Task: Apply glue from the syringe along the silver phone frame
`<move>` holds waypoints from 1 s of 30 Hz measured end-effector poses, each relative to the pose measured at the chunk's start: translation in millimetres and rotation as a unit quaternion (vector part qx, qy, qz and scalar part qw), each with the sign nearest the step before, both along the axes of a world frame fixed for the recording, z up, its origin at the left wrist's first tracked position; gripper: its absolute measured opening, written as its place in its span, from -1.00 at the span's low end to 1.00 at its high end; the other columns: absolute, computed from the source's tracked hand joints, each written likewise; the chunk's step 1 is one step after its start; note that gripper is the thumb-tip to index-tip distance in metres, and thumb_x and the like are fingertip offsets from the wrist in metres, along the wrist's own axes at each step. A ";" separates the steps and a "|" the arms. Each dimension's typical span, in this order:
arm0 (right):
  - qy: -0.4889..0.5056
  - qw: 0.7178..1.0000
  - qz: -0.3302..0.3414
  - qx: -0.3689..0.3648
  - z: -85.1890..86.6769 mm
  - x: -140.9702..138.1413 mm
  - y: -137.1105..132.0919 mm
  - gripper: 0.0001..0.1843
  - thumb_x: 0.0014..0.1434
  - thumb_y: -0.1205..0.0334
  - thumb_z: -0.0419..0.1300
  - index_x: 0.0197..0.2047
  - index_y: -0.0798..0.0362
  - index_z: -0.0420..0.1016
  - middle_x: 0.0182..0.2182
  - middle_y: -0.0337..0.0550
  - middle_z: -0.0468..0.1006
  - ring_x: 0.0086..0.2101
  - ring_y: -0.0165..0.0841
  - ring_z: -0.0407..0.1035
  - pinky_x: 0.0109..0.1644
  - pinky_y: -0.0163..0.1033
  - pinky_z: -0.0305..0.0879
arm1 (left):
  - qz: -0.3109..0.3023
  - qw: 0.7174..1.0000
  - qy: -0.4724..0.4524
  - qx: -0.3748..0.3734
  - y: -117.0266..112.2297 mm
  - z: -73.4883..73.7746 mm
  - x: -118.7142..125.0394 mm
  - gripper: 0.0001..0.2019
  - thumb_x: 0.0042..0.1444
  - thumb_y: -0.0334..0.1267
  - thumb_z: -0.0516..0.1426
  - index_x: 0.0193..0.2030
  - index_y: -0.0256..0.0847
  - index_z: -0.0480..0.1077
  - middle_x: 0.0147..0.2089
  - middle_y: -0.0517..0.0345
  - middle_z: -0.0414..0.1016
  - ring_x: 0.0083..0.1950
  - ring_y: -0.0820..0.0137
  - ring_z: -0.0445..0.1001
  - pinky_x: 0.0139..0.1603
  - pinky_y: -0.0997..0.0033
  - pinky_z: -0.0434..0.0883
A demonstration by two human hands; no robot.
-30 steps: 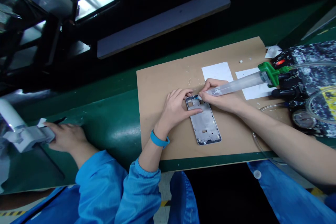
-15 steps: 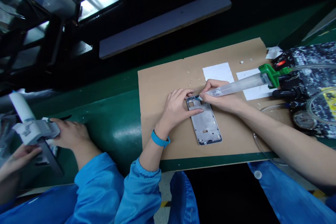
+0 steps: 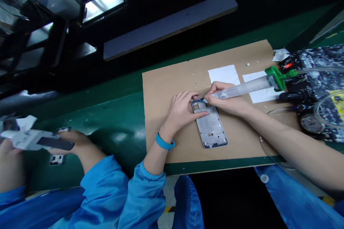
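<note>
A silver phone frame (image 3: 213,128) lies flat on brown cardboard, its top end turned away from me. My left hand (image 3: 180,109), a blue band at its wrist, grips the frame's upper left, thumb across its face and fingers by the top edge. In a pen-like hold, my right hand (image 3: 224,96) is closed on a clear dispensing syringe (image 3: 244,88). The syringe slopes down to the left, and its tip is at the frame's top end. My fingers partly cover that tip, so contact cannot be made out. A green cap (image 3: 276,78) joins the syringe to a clear hose.
White paper sheets (image 3: 224,74) lie on the cardboard (image 3: 172,78) behind my hands. A dispenser box (image 3: 322,61) with a pressure gauge (image 3: 311,122) stands at right. At left, a co-worker's hands (image 3: 75,141) handle a white and grey device (image 3: 29,139). A shelf board (image 3: 172,25) runs behind.
My hands, the syringe and the phone frame stay nearly in place. The co-worker's white and grey device has been tilted down and turned, uncovering small parts on the green table.
</note>
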State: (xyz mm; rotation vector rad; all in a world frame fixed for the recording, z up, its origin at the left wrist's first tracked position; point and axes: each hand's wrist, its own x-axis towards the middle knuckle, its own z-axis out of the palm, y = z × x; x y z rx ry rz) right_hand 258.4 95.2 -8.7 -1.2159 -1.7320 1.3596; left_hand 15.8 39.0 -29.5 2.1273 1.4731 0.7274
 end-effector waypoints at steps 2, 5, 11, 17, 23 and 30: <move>0.001 1.000 -0.001 0.002 -1.1 -0.1 0.0 -0.61 0.23 -0.12 0.47 -0.34 -0.07 0.46 -0.43 -0.23 0.53 -0.38 -0.32 0.29 -0.29 -0.12 0.13 | -0.001 1.000 0.002 0.001 0.3 -0.9 0.0 -0.27 0.32 0.44 0.44 0.35 -0.04 0.54 0.20 -0.02 0.72 0.20 0.04 0.63 0.29 -0.04 0.50; 0.000 1.000 0.002 0.003 -1.5 0.1 0.1 -0.61 0.24 -0.13 0.47 -0.34 -0.07 0.46 -0.44 -0.23 0.53 -0.37 -0.32 0.29 -0.29 -0.13 0.14 | -0.001 1.000 0.005 -0.001 0.8 -0.8 0.1 -0.27 0.33 0.44 0.43 0.36 -0.04 0.54 0.20 -0.02 0.71 0.20 0.04 0.63 0.30 -0.05 0.49; -0.001 1.000 0.014 0.001 2.7 0.4 0.7 -0.54 0.27 -0.21 0.48 -0.35 -0.08 0.44 -0.44 -0.23 0.52 -0.38 -0.31 0.30 -0.28 -0.12 0.19 | 0.005 1.000 0.000 -0.012 1.1 0.8 0.2 -0.25 0.29 0.47 0.44 0.34 -0.03 0.55 0.19 0.00 0.72 0.18 0.04 0.63 0.30 -0.06 0.49; 0.001 1.000 0.005 0.005 1.4 -0.4 0.7 -0.59 0.26 -0.15 0.47 -0.34 -0.08 0.46 -0.41 -0.22 0.55 -0.37 -0.30 0.32 -0.27 -0.12 0.20 | 0.005 1.000 0.002 -0.015 1.2 0.6 -0.1 -0.24 0.29 0.48 0.44 0.35 -0.03 0.55 0.19 0.00 0.72 0.18 0.04 0.63 0.29 -0.06 0.51; -0.002 1.000 -0.002 0.002 1.5 -0.6 0.3 -0.60 0.22 -0.16 0.47 -0.34 -0.08 0.48 -0.42 -0.22 0.57 -0.37 -0.30 0.33 -0.28 -0.12 0.20 | 0.004 1.000 0.015 -0.015 0.5 2.6 0.0 -0.25 0.32 0.47 0.42 0.37 0.00 0.54 0.20 0.00 0.71 0.19 0.03 0.63 0.29 -0.08 0.51; -0.002 1.000 -0.003 -0.004 3.8 -1.6 -0.7 -0.54 0.25 -0.23 0.49 -0.32 -0.08 0.48 -0.38 -0.20 0.61 -0.35 -0.29 0.36 -0.26 -0.11 0.25 | 0.005 1.000 0.005 -0.015 0.7 2.1 0.6 -0.26 0.30 0.47 0.44 0.35 -0.02 0.54 0.19 0.02 0.71 0.19 0.04 0.63 0.32 -0.07 0.50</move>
